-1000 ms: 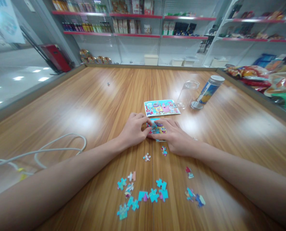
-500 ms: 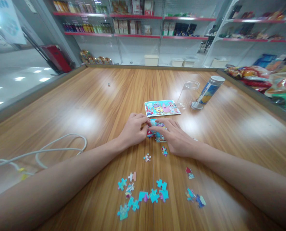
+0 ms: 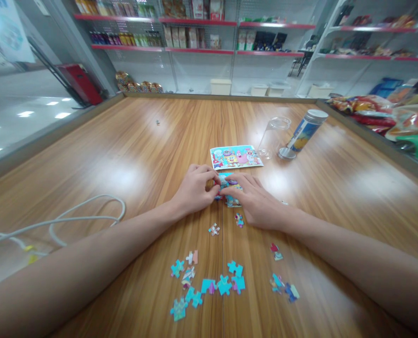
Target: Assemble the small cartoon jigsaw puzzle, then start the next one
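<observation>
A partly joined jigsaw puzzle lies between my hands, much of it hidden under the fingers. My left hand is closed at the puzzle's left edge, thumb and forefinger pinching a jigsaw piece. Over the right part rests my right hand, its fingers stretched out and its thumb apart from the forefinger. Just beyond is a colourful cartoon reference picture. Nearer to me lie two loose pieces, one whitish and one multicoloured. Several mostly blue pieces are scattered farther forward, between my forearms.
More loose pieces lie beside my right forearm. A clear jar and a blue canister stand at the back right of the wooden table. A white cable loops at left. One small piece sits far off.
The hands have barely moved; my right thumb and forefinger have shifted slightly over the puzzle. The whole view has tilted a little, and the loose pieces stay where they were.
</observation>
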`<state>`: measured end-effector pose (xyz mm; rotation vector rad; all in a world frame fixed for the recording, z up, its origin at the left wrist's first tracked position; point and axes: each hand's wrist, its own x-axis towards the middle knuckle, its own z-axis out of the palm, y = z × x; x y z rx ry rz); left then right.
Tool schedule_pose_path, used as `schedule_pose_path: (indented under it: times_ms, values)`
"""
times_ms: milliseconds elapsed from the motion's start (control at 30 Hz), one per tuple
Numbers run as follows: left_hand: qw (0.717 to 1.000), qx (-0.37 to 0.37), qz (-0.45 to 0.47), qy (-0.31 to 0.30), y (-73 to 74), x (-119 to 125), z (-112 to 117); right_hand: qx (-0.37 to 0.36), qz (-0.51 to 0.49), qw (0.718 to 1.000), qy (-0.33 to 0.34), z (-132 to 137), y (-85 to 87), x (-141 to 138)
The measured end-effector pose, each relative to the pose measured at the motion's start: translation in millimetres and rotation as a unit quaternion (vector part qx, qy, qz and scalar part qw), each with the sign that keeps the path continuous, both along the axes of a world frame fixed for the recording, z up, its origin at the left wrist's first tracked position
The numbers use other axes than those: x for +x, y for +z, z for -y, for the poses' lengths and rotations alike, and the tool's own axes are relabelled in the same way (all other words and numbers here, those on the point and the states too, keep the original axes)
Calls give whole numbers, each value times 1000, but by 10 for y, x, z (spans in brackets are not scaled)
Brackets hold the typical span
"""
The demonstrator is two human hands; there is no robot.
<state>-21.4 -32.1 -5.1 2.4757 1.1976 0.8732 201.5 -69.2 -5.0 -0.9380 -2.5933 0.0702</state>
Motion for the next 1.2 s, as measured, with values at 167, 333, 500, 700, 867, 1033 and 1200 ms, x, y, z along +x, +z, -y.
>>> schedule_pose_path:
  times_ms: [167,333,500,700,867,1033,1200]
  values:
    - [1000,-8,4,-5,-18,-18,-11,7,-11,997,-76,46,296,-3]
    - [1000,-6,6,-10,-36,-24,-24,-140,121,981,-60,411,682,275]
    - [1000,-20,5,-3,-40,-26,-28,-196,233,952,-34,689,659,341]
    - [1000,-17,4,-1,-33,-21,-25,-340,241,909,-31,393,594,-36]
    - [1000,-7,6,-3,-44,-24,-26,-338,174,925,-25,230,539,-62]
    - [1000,-2,5,-5,-55,-29,-29,-293,166,941,-23,338,497,-29]
    - [1000,3,6,-4,-68,-28,-31,-141,172,974,-34,567,379,-54]
